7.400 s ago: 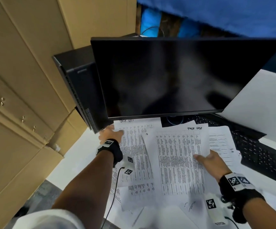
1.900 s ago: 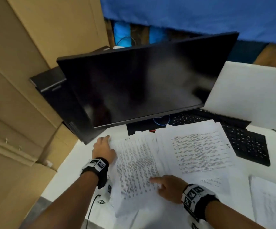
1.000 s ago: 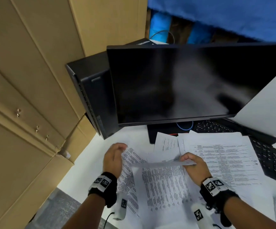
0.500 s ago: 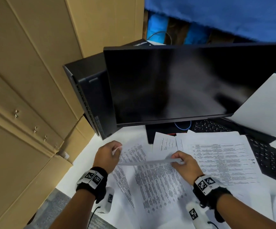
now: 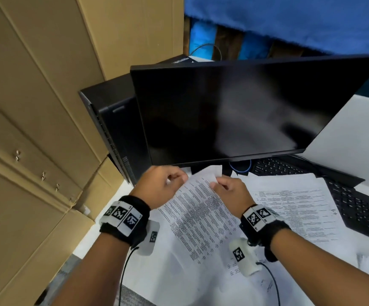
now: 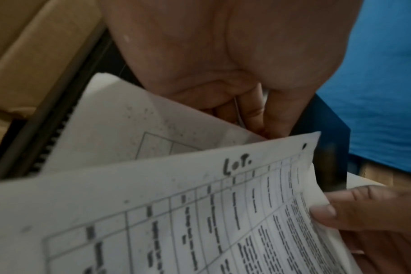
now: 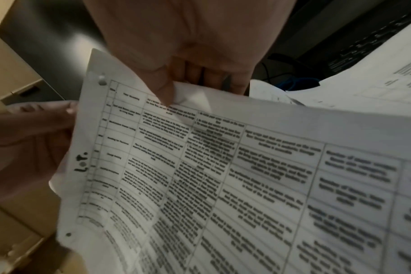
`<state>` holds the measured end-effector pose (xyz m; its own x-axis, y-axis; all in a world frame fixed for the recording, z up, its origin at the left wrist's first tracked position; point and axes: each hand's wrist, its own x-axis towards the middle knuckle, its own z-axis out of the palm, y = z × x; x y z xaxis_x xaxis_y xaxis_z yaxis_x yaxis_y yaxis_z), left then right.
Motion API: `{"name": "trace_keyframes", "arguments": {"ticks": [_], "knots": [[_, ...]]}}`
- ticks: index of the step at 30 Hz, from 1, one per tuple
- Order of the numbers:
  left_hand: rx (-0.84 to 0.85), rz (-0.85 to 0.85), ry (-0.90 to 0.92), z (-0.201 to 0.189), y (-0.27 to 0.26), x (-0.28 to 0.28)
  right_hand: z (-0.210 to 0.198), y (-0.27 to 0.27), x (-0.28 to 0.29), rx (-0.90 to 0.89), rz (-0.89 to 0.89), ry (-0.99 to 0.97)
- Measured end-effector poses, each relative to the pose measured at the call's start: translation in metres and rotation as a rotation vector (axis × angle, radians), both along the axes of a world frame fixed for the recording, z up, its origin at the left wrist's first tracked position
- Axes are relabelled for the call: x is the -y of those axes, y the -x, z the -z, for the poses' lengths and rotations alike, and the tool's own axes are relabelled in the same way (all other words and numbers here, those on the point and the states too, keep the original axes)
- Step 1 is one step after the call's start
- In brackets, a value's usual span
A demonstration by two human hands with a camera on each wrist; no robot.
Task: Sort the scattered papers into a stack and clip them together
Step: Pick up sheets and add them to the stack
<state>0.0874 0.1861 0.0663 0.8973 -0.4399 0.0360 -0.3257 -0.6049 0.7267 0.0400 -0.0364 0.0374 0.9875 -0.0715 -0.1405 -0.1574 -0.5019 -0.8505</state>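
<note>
**A:** Where are the papers, and which way do they run?

**B:** The held papers (image 5: pixel 198 208) are lifted above the white desk (image 5: pixel 344 133), in front of a dark monitor (image 5: pixel 234 111). Their long axis runs from the person toward the monitor, top edge farthest away.

**A:** And the hands?

**B:** The left hand (image 5: pixel 159 186) and right hand (image 5: pixel 232 192) each pinch that top edge, fingers curled. More sheets (image 5: pixel 298 202) lie flat to the right, beside a keyboard (image 5: pixel 362 213).

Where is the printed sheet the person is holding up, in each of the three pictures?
Head: printed sheet at centre, between both hands.
Left wrist: printed sheet fills the lower half.
Right wrist: printed sheet fills the lower right.
Shared landmark: handwritten "LoT." mark, legible in both wrist views.
</note>
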Motion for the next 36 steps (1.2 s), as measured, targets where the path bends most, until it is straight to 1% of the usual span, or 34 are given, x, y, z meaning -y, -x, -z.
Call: {"name": "trace_keyframes", "arguments": {"ticks": [2, 5, 7, 9, 12, 16, 18, 20, 23, 26, 29, 33, 34, 36], "knots": [[0.076, -0.064, 0.032, -0.018, 0.0, -0.007, -0.009, -0.004, -0.001, 0.049, 0.041, -0.075], [0.177, -0.183, 0.144, -0.043, 0.001, -0.029, -0.027, -0.009, -0.002, 0.125, 0.106, -0.166], [0.183, -0.25, 0.275, -0.057, 0.004, -0.042, -0.046, -0.013, -0.001, 0.186, 0.147, -0.26], [0.138, -0.268, 0.437, -0.064, 0.005, -0.044, -0.064, -0.016, 0.001, 0.243, 0.196, -0.383], [0.049, -0.273, 0.623, -0.06, 0.004, -0.025, -0.085, -0.018, 0.007, 0.352, 0.248, -0.489], [0.008, -0.312, 0.727, -0.055, 0.015, 0.023, -0.096, -0.015, 0.024, 0.493, 0.357, -0.547], [0.0, -0.325, 0.781, -0.053, 0.024, 0.047, -0.096, -0.006, 0.036, 0.525, 0.43, -0.562], [-0.042, -0.326, 0.856, -0.052, 0.033, 0.069, -0.094, 0.008, 0.05, 0.531, 0.505, -0.542], [-0.132, -0.334, 0.887, -0.035, 0.04, 0.094, -0.085, 0.028, 0.067, 0.534, 0.602, -0.551], [-0.2, -0.35, 0.878, -0.012, 0.047, 0.112, -0.068, 0.049, 0.08, 0.511, 0.674, -0.463], [-0.189, -0.322, 0.8, 0.003, 0.054, 0.123, -0.048, 0.069, 0.088, 0.397, 0.695, -0.347], [-0.159, -0.315, 0.773, 0.003, 0.057, 0.136, -0.035, 0.08, 0.095, 0.328, 0.66, -0.413], [-0.157, -0.329, 0.766, 0.004, 0.057, 0.139, -0.032, 0.082, 0.096, 0.315, 0.649, -0.412], [-0.169, -0.343, 0.759, 0.005, 0.058, 0.141, -0.028, 0.086, 0.097, 0.289, 0.65, -0.342]]}}
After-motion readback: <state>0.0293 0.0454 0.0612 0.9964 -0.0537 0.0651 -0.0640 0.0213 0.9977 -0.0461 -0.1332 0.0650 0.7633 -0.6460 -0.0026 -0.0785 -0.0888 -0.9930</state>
